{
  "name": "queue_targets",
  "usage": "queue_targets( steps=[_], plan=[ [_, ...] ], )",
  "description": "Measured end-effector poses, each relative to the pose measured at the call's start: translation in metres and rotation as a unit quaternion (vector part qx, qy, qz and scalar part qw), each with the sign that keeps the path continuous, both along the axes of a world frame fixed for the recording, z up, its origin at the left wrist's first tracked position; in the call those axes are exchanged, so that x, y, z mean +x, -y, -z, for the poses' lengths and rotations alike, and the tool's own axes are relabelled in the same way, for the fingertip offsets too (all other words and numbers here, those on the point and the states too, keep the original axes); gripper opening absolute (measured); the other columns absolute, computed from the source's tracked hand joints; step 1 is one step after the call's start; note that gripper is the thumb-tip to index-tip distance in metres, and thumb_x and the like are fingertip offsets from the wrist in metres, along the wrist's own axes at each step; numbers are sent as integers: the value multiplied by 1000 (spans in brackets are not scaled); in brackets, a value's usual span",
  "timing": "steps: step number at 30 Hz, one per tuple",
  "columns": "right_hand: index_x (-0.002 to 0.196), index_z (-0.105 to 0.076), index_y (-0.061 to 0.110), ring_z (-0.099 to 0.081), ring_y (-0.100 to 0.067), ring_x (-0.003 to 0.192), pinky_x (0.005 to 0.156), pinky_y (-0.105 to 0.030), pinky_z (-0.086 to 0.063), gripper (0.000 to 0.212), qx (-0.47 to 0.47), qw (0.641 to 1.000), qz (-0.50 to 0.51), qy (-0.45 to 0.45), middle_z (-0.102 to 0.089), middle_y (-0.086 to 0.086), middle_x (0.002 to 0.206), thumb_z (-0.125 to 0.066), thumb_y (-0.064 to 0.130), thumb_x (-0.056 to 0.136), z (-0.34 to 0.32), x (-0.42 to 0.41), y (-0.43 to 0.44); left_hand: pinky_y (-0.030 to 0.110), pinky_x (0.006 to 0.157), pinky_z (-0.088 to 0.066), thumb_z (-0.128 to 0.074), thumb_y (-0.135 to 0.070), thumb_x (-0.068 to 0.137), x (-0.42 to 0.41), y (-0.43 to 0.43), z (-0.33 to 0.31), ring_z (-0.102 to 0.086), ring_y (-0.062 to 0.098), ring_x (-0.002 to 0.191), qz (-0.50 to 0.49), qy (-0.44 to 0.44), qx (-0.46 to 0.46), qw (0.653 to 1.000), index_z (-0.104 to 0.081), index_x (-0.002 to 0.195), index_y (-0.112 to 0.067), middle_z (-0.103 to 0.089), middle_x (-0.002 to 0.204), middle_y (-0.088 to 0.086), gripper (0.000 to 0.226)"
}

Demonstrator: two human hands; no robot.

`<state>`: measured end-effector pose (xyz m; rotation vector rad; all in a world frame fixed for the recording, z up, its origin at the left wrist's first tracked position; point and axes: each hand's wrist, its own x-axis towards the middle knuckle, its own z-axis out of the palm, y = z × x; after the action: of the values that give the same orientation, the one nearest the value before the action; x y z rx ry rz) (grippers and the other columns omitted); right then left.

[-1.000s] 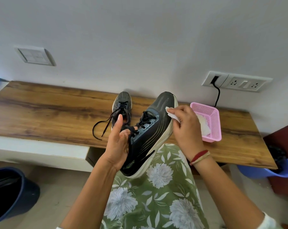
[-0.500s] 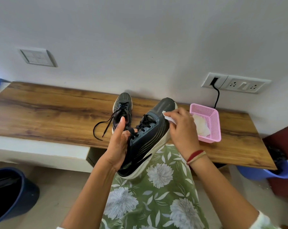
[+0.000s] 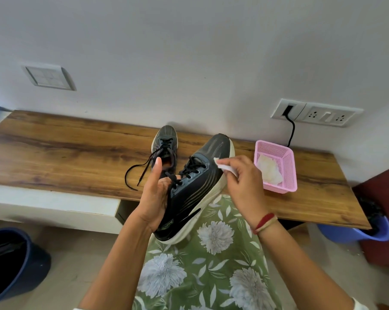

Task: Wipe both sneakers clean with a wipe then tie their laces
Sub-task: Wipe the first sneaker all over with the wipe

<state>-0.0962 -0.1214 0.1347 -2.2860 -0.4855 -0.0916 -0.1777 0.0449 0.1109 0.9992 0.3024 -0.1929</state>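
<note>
My left hand [image 3: 154, 195] grips a black sneaker with a white sole [image 3: 195, 189] around its heel and collar, tilted with the toe pointing up and away above my lap. My right hand [image 3: 242, 182] pinches a white wipe [image 3: 224, 165] against the sneaker's side near the laces. The second black sneaker [image 3: 165, 144] stands on the wooden table [image 3: 66, 157] behind, its laces [image 3: 137, 173] loose and trailing left.
A pink plastic basket [image 3: 287, 166] holding more white wipes sits on the table to the right. A black cable runs from a wall socket [image 3: 316, 113] behind it. A dark bin [image 3: 12, 262] stands on the floor left, a blue tub [image 3: 365, 231] right.
My right hand has slid the wipe from the toe area down the sneaker's side toward the laces. The held sneaker dropped slightly lower. My left hand keeps its grip.
</note>
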Motion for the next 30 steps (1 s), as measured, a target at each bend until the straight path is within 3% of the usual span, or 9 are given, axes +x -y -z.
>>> queue_targets(
  steps=[2,4,9,11,14,19,22,26,30],
  plan=[
    [109,-66,16,-48,-12,93,77,-19,-40,25,-58,997,13,41,-55,1,101,-56,7,87,3,2,-4,40,101,-41,-28,-76,80,1,2,-2,-58,31,119,1,6,-15,1000,-56,127,-2,-61,125,20,93],
    [113,-64,17,-43,-8,95,78,-12,-35,27,-80,996,4,41,-54,1,103,-56,7,88,11,-9,-11,40,101,-42,-29,-76,80,1,4,-3,-58,30,119,3,12,-16,1000,-55,127,0,-61,125,20,93],
    [105,-67,18,-49,-5,91,79,-10,-35,32,-25,995,-80,51,-59,7,97,-57,-3,83,23,-37,-11,26,76,-56,-23,-70,81,2,2,-3,-68,24,102,0,5,34,999,-64,112,-4,-69,111,17,84],
    [106,-66,20,-48,-1,89,81,-15,-38,31,-3,997,-73,31,-56,11,97,-57,-1,84,19,-26,-7,32,88,-54,-24,-74,81,2,0,-3,-66,25,106,-6,-3,37,999,-62,116,-4,-68,113,17,87],
    [109,-66,17,-50,-12,92,79,-19,-41,32,-13,998,-5,69,-59,3,98,-57,-1,85,13,-9,-6,43,106,-38,-33,-79,75,1,2,-4,-59,31,118,2,-2,-13,1000,-55,127,-2,-62,124,20,96],
    [106,-68,16,-50,-10,90,76,-10,-34,31,-14,997,-35,60,-61,0,96,-57,-2,83,23,-32,-20,42,101,-40,-26,-77,80,3,2,-4,-61,29,115,4,15,-12,1000,-58,123,-2,-64,121,18,91],
    [103,-69,20,-47,4,75,66,-10,-34,30,8,994,-109,4,-60,6,94,-57,-1,85,19,-36,-14,39,103,-39,-25,-75,83,3,-2,-5,-62,23,113,-11,14,34,999,-60,120,-6,-67,118,13,86],
    [109,-65,19,-47,-5,86,73,-16,-37,26,-25,999,-12,44,-58,5,99,-57,6,87,11,-14,-11,44,107,-36,-35,-80,74,4,0,-7,-59,31,117,6,0,-16,1000,-57,125,-3,-63,122,19,95],
    [108,-65,17,-47,-8,91,75,-7,-34,27,-24,998,-9,63,-56,4,98,-55,5,86,15,-27,-22,47,111,-32,-38,-79,72,5,3,-8,-56,32,121,18,9,-26,999,-54,128,-1,-60,126,20,98]
  ],
)
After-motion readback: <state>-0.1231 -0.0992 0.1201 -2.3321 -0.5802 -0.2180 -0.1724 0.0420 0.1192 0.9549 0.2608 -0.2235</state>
